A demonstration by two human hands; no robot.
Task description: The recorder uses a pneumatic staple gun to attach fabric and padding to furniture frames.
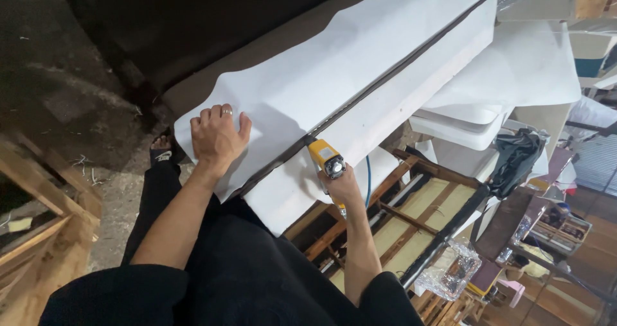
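The left hand (217,136) lies flat, fingers spread, on the white sheet (334,69) near its lower corner; the right hand (342,188) grips a yellow tool (326,158) at the dark seam (385,82), which runs diagonally up and away; the right hand is nearer.

A white fabric sheet (334,62) lay draped over a long panel, running from the lower centre to the upper right of the frame, slightly rippled. A yellow pneumatic staple gun (326,158) sat at centre, its nose against the sheet's folded edge.
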